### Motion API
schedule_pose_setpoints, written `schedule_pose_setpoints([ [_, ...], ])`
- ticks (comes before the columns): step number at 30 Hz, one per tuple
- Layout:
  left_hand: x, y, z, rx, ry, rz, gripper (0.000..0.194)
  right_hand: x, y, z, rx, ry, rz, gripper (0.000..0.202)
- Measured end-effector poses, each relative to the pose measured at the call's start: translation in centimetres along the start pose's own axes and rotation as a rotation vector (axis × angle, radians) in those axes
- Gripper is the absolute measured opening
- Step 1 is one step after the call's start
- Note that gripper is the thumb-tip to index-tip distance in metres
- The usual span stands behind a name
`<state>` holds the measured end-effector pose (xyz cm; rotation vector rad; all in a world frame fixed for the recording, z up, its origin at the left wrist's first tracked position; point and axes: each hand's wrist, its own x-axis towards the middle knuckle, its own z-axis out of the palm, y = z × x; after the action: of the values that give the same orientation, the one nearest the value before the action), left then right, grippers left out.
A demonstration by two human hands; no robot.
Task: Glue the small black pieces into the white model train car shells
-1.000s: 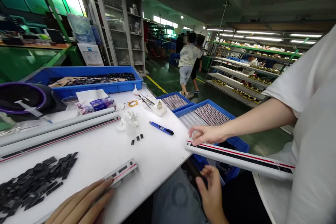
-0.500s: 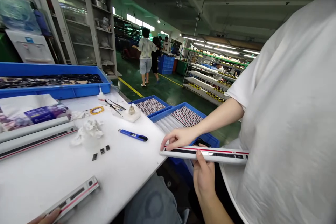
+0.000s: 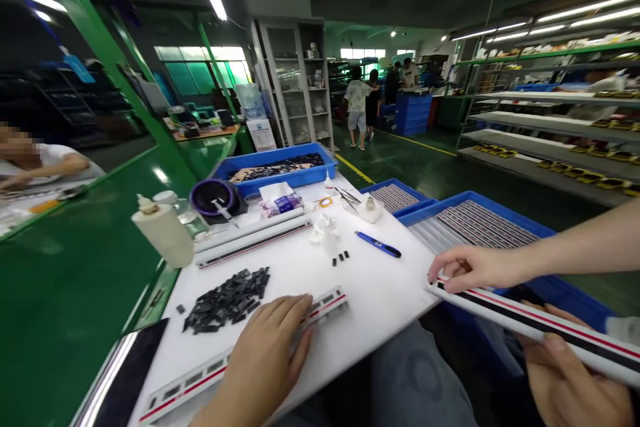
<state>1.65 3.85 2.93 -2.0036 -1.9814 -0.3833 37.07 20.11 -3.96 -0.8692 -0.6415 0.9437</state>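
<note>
My left hand lies across a white strip with a red stripe and dark windows, its thumb and fingers closed round the strip near its right end. At the right, my right hand grips a longer white bar with black and red stripes from below, thumb on the near side. Another person's hand touches the far end of this bar. Small black pieces lie heaped beyond my left hand; three more lie apart. A blue cutter rests near the table's right edge.
A white bottle, two long white bars, crumpled tissue and tweezers are on the table. A blue tray stands behind; others with striped strips are at the right.
The view has swung left, showing the black heap and bottle. More of my left hand now shows, over the strip. The long bar appears farther right and more tilted, still held.
</note>
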Motion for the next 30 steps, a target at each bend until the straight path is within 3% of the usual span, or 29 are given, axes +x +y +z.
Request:
schedule_pose_setpoints([
  [3, 5.1, 0.3, -1.0, -0.015, -0.307, -0.144, 0.033, -0.7, -0.5, 1.7, 0.062, -0.082, 0.02, 0.023],
  [5, 8.7, 0.1, -0.4, -0.045, -0.446, -0.196, 0.034, -1.4, -1.3, 3.1, 0.115, -0.14, 0.108, 0.029],
  [8, 12.6, -0.6, 1.8, -0.07, -0.515, -0.187, 0.034, -2.1, -1.9, 4.6, 0.212, -0.157, 0.258, 0.033],
  [10, 13.9, -0.7, 3.3, -0.058, -0.531, -0.178, 0.032, -2.0, -1.6, 4.9, 0.264, -0.166, 0.358, 0.031],
  [13, 14.3, -0.2, 4.5, -0.029, -0.525, -0.156, 0.026, -1.9, -1.0, 4.9, 0.309, -0.177, 0.455, 0.028],
  [16, 14.0, 0.1, 4.5, -0.019, -0.506, -0.138, 0.024, -2.1, -0.8, 4.8, 0.366, -0.182, 0.467, 0.028],
  [19, 14.3, -0.9, 4.7, -0.038, -0.504, -0.142, 0.024, -2.3, -0.9, 5.3, 0.48, -0.22, 0.472, 0.029],
  [22, 15.0, -2.1, 5.3, -0.178, -0.425, -0.116, 0.023, -2.5, -0.9, 5.5, 0.577, -0.237, 0.461, 0.029],
  [28, 15.5, -1.9, 5.0, -0.174, -0.417, -0.116, 0.019, -3.7, -0.4, 3.4, 0.547, -0.304, 0.445, 0.021],
  [30, 15.5, -2.1, 5.0, -0.156, -0.402, -0.13, 0.016, -3.1, -0.5, 3.6, 0.466, -0.365, 0.377, 0.024],
])
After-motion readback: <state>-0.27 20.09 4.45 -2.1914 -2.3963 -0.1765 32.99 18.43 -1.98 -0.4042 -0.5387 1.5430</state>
